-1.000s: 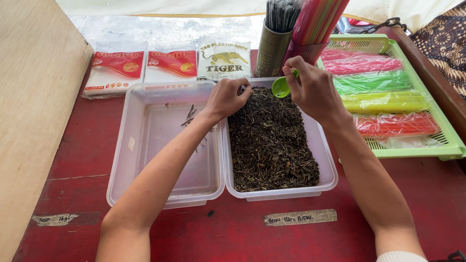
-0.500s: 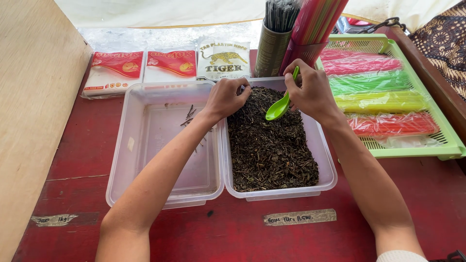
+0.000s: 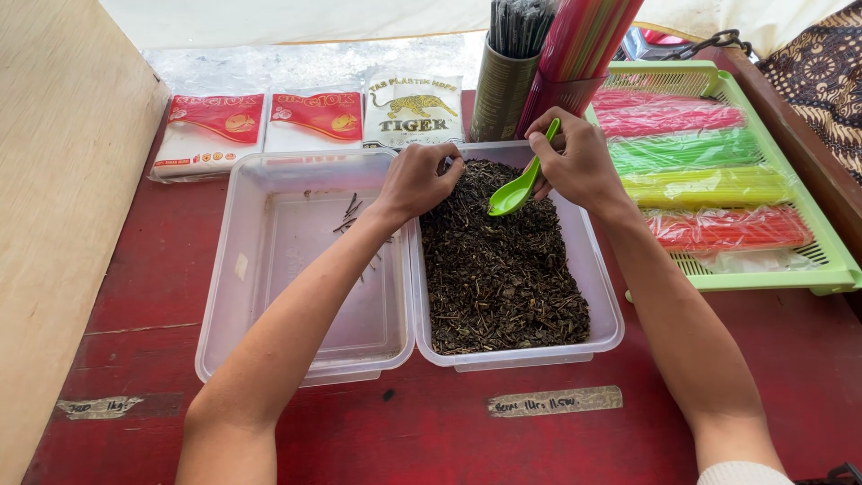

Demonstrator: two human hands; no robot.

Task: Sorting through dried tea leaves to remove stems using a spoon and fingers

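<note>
1. Head view, hands: right hand (image 3: 579, 162) clamped on the handle of a green plastic spoon (image 3: 518, 187), fingers curled tight, spoon bowl tilted down and touching the dried tea leaves (image 3: 498, 260) at the far end of the right clear tub (image 3: 609, 310). Left hand (image 3: 419, 178) curled nearly closed, fingertips pinched together in the leaves at the tub's far left corner; whether anything is pinched between them, cannot tell.
2. Head view, counts: two clear tubs side by side on the red tabletop (image 3: 449, 422), the left tub (image 3: 220, 269) holding only a few stems. Three flat packets (image 3: 314, 121) in a row behind the tubs. Two upright holders of straws (image 3: 539, 54). One green basket (image 3: 831, 260) with five coloured straw bundles.
3. Head view, change: spoon lowered from near the tub's far rim a second ago to the leaf surface now; left hand unchanged in place.
</note>
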